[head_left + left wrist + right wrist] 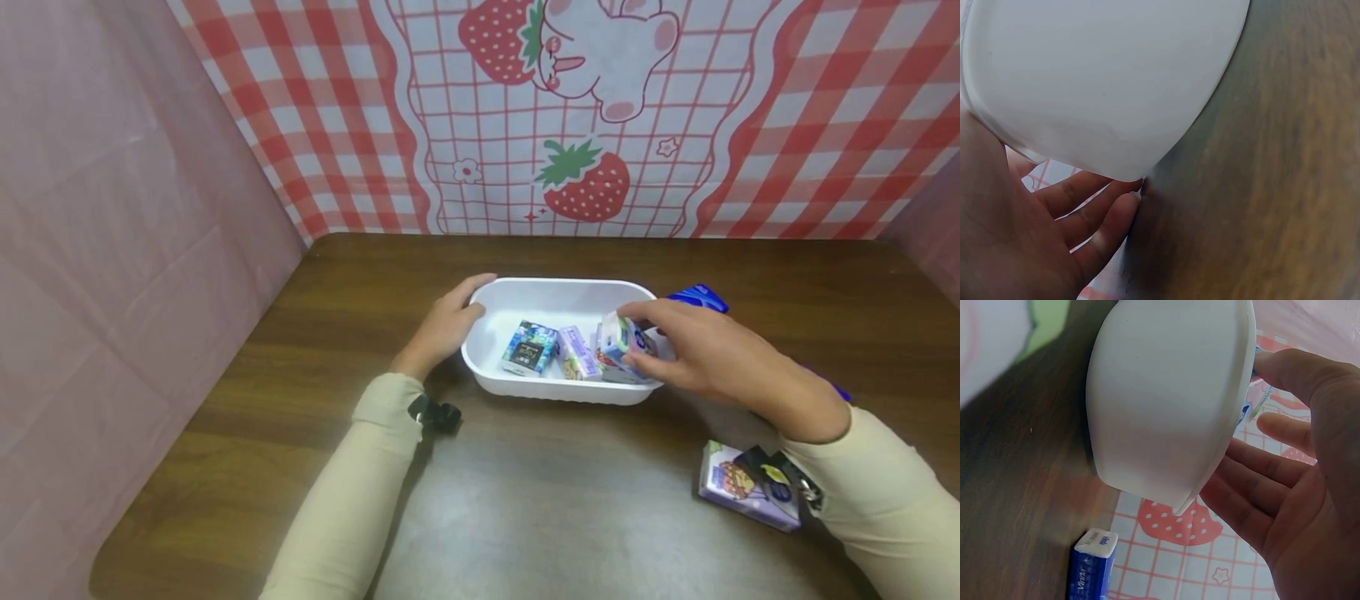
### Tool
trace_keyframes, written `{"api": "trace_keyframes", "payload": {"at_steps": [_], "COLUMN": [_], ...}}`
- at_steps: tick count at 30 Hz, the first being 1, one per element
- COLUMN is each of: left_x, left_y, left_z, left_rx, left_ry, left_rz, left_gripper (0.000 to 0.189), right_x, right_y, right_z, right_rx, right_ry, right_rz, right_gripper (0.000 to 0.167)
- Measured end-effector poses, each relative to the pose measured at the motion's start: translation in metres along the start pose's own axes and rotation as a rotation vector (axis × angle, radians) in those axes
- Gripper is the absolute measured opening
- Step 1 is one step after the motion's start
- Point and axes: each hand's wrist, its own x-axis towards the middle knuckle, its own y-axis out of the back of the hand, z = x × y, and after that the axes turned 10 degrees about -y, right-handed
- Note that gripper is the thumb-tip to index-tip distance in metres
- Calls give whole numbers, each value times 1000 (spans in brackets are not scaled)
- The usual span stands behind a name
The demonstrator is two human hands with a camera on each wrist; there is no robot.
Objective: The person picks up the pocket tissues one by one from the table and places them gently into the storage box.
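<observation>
A white plastic tub (pixel 555 392) stands on the table. At its left end my left hand (pixel 442 332) holds the rim, the thumb at the edge and the other fingers along the outside. Over the tub's right end, my right hand (pixel 708 354) pinches a small tissue pack (pixel 613 337) between thumb and fingers. Beneath that pack lies another purple pack (pixel 626 374), partly hidden. Further left inside are a slim purple-and-white tissue pack (pixel 577 353) and a blue-green pack with a black label (pixel 530 347). The right wrist view hides most of the held pack behind the tub wall.
A purple-and-white tissue pack (pixel 738 490) with a cartoon print lies on the table below my right wrist. Behind my right hand is a blue Vinda pack (pixel 701 297). A purple edge (pixel 842 392) shows past the right forearm. A checked strawberry cloth (pixel 480 133) rises behind the table.
</observation>
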Motion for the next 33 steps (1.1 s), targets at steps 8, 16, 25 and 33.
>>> {"api": "trace_keyframes", "payload": {"at_steps": [8, 16, 25, 33], "left_x": [0, 0, 0, 0], "left_y": [0, 0, 1, 0], "left_z": [0, -1, -1, -1], "left_rx": [-4, -8, -3, 1], "left_ry": [7, 16, 8, 0], "left_rz": [-5, -10, -5, 0], "left_gripper": [47, 47, 47, 47], "right_x": [0, 1, 0, 0], "right_y": [0, 0, 0, 1], "right_z": [0, -1, -1, -1], "right_rx": [-7, -2, 13, 31], "right_ry": [-6, -24, -33, -12], "right_rz": [-13, -22, -33, -4], "right_gripper": [59, 58, 57, 54]}}
